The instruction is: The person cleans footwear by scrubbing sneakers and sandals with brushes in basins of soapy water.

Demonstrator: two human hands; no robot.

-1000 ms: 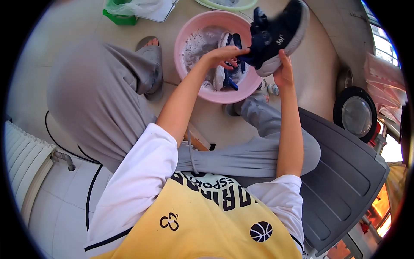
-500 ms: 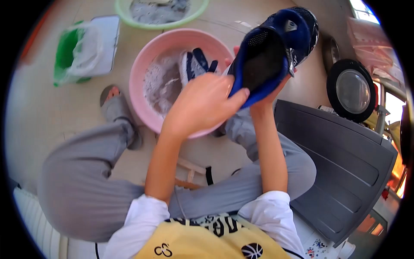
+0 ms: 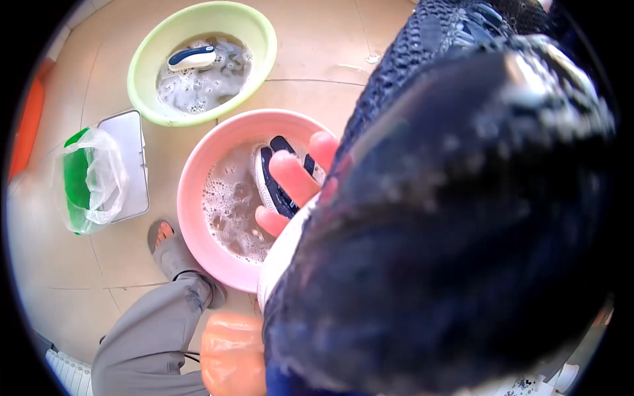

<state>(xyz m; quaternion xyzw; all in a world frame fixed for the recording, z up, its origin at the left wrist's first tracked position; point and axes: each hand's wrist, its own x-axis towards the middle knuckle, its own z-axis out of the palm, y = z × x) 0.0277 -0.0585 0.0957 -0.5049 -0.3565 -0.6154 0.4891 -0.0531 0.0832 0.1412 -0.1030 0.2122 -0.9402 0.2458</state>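
Note:
A wet dark navy shoe [image 3: 436, 231] with a white sole edge fills the right half of the view, very close to the camera and blurred. Fingers of my right hand [image 3: 290, 178] come round its far left side. My left hand [image 3: 231, 353] is at the shoe's lower left, its fingers bent against it. Behind the shoe stands a pink basin [image 3: 191, 224] of cloudy, foamy water. Another navy shoe with a white sole [image 3: 267, 175] lies in that basin, partly hidden by the fingers.
Beyond is a light green basin [image 3: 137, 79] of sudsy water with a blue and white brush [image 3: 191, 58]. To the left are a green container with a clear plastic bag [image 3: 105, 178] and a white board [image 3: 132, 158]. My sandalled foot [image 3: 175, 254] is beside the pink basin.
The held shoe has come up much closer to the camera and now hides most of both hands. The view has shifted, showing the whole green basin and the brush in it.

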